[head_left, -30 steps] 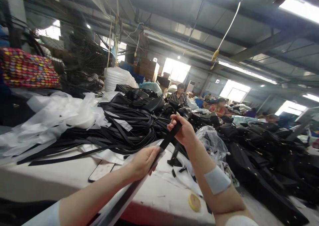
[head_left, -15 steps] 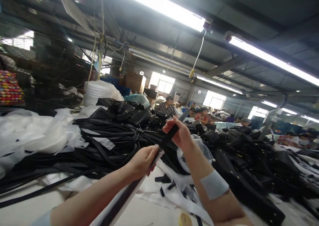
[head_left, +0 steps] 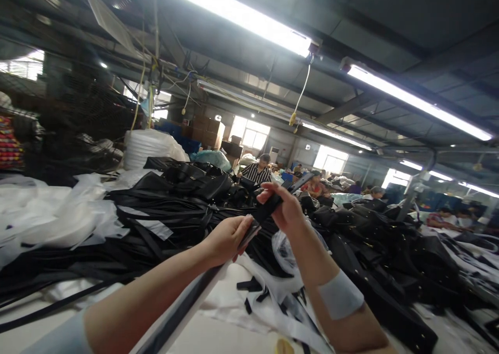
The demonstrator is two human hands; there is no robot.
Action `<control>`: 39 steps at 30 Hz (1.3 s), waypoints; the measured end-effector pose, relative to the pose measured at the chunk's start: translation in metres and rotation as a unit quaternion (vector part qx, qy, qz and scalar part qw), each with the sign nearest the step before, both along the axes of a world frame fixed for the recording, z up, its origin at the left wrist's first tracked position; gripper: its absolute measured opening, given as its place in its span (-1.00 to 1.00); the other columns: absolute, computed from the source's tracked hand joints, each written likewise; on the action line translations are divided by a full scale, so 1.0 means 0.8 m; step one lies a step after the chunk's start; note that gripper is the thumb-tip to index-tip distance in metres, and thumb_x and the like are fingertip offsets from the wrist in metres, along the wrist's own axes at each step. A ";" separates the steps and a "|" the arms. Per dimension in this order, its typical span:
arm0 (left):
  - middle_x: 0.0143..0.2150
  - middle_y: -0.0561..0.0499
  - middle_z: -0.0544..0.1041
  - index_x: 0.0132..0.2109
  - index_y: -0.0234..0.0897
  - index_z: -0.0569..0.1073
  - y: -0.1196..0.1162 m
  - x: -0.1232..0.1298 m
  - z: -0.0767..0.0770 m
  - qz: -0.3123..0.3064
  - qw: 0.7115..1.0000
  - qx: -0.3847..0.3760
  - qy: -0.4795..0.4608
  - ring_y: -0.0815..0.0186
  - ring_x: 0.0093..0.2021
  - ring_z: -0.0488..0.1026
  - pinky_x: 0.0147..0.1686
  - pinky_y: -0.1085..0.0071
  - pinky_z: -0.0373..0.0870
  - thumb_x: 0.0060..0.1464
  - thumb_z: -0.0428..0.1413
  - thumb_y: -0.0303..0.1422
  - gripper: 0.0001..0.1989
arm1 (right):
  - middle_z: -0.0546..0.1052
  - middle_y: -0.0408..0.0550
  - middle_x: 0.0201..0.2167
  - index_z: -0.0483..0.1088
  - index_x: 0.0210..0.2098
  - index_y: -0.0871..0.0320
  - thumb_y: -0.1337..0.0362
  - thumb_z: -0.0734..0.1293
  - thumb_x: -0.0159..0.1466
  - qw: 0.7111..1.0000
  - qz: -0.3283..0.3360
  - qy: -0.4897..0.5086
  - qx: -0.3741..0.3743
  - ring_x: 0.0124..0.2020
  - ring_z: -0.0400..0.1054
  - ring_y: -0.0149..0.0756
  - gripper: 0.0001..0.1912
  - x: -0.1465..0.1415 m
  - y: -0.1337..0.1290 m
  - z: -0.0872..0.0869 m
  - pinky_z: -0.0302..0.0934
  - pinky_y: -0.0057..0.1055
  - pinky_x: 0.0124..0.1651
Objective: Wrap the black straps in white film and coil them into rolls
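- Clamping a black strap in left hand and, nearer its tip, right hand, apparently to keep it straight.
- Holding it aslant above the worktop, toward the near edge.

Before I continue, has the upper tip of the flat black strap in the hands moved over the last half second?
Yes, rightward: the strap's tip now stands further right of the bright rectangular window above the black-and-white striped shirt.
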State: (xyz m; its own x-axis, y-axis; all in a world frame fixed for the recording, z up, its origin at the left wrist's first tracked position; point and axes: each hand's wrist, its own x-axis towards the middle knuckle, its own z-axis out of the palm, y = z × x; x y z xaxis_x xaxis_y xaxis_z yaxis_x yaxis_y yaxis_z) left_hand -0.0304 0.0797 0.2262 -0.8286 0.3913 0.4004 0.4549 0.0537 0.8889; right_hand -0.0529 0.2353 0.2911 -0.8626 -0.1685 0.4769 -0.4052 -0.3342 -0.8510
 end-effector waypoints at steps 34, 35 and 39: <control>-0.74 0.17 0.28 -0.42 -0.30 0.33 -0.015 0.001 0.017 0.079 0.993 0.034 0.081 0.50 -0.78 0.18 -0.74 0.60 0.07 0.30 -0.13 0.00 -0.50 | 0.54 -0.10 -0.40 0.48 -0.22 0.17 -0.14 0.49 -0.03 0.876 0.371 -0.218 0.217 -0.49 0.45 -0.35 -0.43 0.080 -0.113 -0.219 0.32 -0.44 -0.40; -0.74 0.17 0.27 -0.43 -0.29 0.32 -0.015 0.001 0.012 0.059 0.996 0.026 0.069 0.49 -0.78 0.18 -0.72 0.59 0.08 0.29 -0.12 0.01 -0.50 | 0.53 -0.09 -0.45 0.49 -0.22 0.20 -0.24 0.43 -0.01 0.870 0.376 -0.244 0.206 -0.51 0.45 -0.34 -0.36 0.087 -0.125 -0.233 0.32 -0.42 -0.41; -0.51 0.03 0.51 -0.29 -0.31 0.42 -0.049 -0.003 -0.022 0.016 0.998 0.054 -0.013 0.36 -0.54 0.45 -0.50 0.50 0.35 0.16 -0.02 0.13 -0.46 | 0.54 -0.08 -0.47 0.45 -0.04 0.19 -0.29 0.36 0.06 0.881 0.343 -0.285 0.160 -0.47 0.49 -0.30 -0.27 0.095 -0.139 -0.241 0.33 -0.37 -0.33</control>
State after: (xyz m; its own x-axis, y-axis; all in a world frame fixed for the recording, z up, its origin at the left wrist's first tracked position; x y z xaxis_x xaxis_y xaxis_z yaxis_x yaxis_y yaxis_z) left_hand -0.0325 0.0407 0.2089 -0.8505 0.3204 0.4170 0.4314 -0.0284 0.9017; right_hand 0.0228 0.1241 0.0984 -0.5897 -0.7901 -0.1671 0.3210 -0.0395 -0.9462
